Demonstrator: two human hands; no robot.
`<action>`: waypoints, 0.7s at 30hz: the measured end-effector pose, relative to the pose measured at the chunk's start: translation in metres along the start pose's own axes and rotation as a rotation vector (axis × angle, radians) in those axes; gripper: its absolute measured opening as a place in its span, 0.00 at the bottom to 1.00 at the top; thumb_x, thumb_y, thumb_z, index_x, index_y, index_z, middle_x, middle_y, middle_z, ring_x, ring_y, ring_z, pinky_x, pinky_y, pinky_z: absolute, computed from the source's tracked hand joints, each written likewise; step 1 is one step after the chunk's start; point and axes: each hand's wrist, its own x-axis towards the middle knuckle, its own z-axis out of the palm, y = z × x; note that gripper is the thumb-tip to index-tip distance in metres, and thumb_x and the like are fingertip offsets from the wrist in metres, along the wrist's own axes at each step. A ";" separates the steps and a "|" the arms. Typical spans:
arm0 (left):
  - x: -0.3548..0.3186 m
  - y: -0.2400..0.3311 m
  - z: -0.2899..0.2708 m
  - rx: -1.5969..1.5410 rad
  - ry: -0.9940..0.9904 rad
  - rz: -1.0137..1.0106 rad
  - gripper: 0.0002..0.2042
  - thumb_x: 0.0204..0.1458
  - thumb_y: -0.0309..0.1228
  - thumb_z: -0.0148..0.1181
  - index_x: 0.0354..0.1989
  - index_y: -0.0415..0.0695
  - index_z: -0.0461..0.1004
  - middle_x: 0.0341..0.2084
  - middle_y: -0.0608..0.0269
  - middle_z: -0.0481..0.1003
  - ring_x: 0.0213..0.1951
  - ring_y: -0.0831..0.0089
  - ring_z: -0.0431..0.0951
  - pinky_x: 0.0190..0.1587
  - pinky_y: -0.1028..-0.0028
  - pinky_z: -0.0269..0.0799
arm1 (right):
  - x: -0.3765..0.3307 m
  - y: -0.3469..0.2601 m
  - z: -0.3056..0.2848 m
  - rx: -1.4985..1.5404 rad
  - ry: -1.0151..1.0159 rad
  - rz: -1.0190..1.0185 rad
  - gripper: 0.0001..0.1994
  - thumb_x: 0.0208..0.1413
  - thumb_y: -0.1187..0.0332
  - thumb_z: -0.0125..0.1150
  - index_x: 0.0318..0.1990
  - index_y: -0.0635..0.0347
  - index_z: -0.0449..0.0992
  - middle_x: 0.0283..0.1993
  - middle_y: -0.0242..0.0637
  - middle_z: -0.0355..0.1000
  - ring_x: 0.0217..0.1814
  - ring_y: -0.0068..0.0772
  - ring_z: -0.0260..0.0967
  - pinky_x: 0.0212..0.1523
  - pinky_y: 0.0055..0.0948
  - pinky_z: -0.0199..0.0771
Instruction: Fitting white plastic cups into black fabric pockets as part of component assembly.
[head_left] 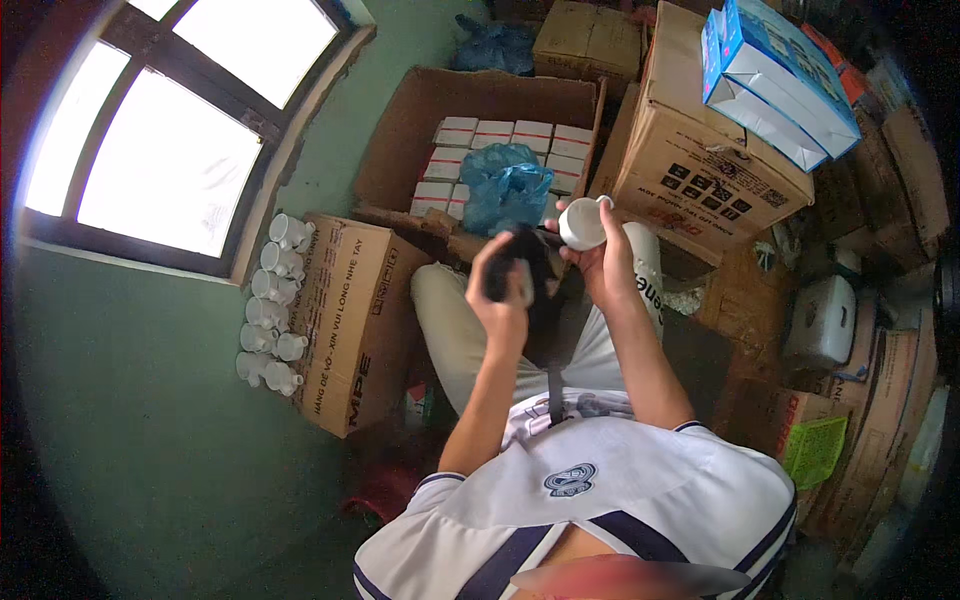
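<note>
The right hand (pixel 600 262) had its grip clamped round a small white cup (pixel 583 222), held up in front of the chest with the mouth tipped toward the far side. The left hand (pixel 503 290) was just beside it, grip closed on a dark cloth (pixel 520 262) that hung down between the two hands; whether the cloth touched the cup could not be told. Beyond the hands sat an open cardboard box (pixel 420 130) packed with rows of small white boxes (pixel 500 135), and a crumpled blue plastic bag (pixel 505 185) lay on top of them. To the left a closed brown carton (pixel 350 320) stood against the green wall, with a cluster of white cups (pixel 272 300) stacked along its far-left side under the window (pixel 170 130). On the right, a large printed carton (pixel 700 160) carried blue-and-white boxes (pixel 775 75) on top.
</note>
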 end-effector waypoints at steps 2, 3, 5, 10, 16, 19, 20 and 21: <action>0.023 0.010 -0.003 -0.222 0.151 -0.110 0.17 0.60 0.23 0.60 0.58 0.36 0.77 0.53 0.55 0.79 0.54 0.67 0.79 0.63 0.66 0.72 | -0.009 0.007 -0.003 -0.096 -0.075 0.025 0.33 0.74 0.36 0.38 0.58 0.59 0.74 0.52 0.42 0.82 0.42 0.32 0.83 0.38 0.32 0.84; 0.029 0.024 -0.002 -0.433 0.131 -0.254 0.19 0.59 0.27 0.62 0.58 0.35 0.77 0.55 0.54 0.79 0.57 0.65 0.78 0.64 0.65 0.71 | -0.010 0.010 -0.008 -0.097 -0.072 0.029 0.33 0.74 0.36 0.38 0.58 0.59 0.74 0.52 0.42 0.82 0.42 0.32 0.83 0.38 0.32 0.84; 0.044 0.026 -0.007 -0.546 -0.074 -0.077 0.21 0.57 0.33 0.64 0.57 0.34 0.78 0.55 0.51 0.79 0.59 0.62 0.78 0.65 0.62 0.70 | -0.011 0.015 -0.012 -0.137 -0.262 0.222 0.37 0.73 0.33 0.36 0.60 0.59 0.74 0.47 0.39 0.81 0.44 0.29 0.82 0.41 0.32 0.83; 0.066 0.047 0.004 0.279 -0.676 0.471 0.11 0.50 0.28 0.71 0.43 0.41 0.85 0.48 0.51 0.82 0.50 0.58 0.83 0.55 0.63 0.78 | -0.016 0.029 0.005 -0.359 -0.111 -0.070 0.39 0.75 0.34 0.28 0.59 0.64 0.74 0.46 0.43 0.77 0.49 0.46 0.79 0.54 0.40 0.76; 0.097 0.041 -0.010 0.438 -0.267 0.397 0.06 0.51 0.24 0.72 0.35 0.37 0.83 0.27 0.55 0.83 0.28 0.63 0.83 0.34 0.71 0.79 | -0.024 0.026 0.000 -0.870 -0.253 -0.343 0.39 0.77 0.39 0.21 0.49 0.68 0.74 0.38 0.56 0.75 0.44 0.55 0.74 0.51 0.46 0.71; 0.092 0.044 -0.018 0.167 -0.133 0.090 0.07 0.53 0.25 0.71 0.39 0.37 0.83 0.31 0.52 0.83 0.34 0.63 0.85 0.40 0.68 0.80 | -0.033 0.000 0.014 -0.789 -0.264 -0.019 0.39 0.78 0.42 0.20 0.47 0.70 0.74 0.39 0.63 0.75 0.48 0.61 0.75 0.54 0.48 0.71; 0.087 0.052 -0.012 0.149 -0.343 0.322 0.09 0.53 0.25 0.70 0.41 0.37 0.83 0.35 0.51 0.84 0.39 0.60 0.85 0.45 0.65 0.79 | -0.028 0.008 0.011 -0.911 -0.199 -0.264 0.39 0.77 0.40 0.21 0.46 0.70 0.74 0.38 0.58 0.75 0.46 0.53 0.75 0.53 0.43 0.71; 0.081 0.056 -0.007 0.126 -0.551 0.556 0.10 0.53 0.25 0.69 0.44 0.38 0.84 0.39 0.50 0.84 0.44 0.57 0.85 0.50 0.62 0.79 | -0.025 0.013 0.007 -1.026 -0.131 -0.512 0.40 0.77 0.38 0.21 0.44 0.69 0.74 0.37 0.52 0.75 0.45 0.45 0.75 0.52 0.38 0.71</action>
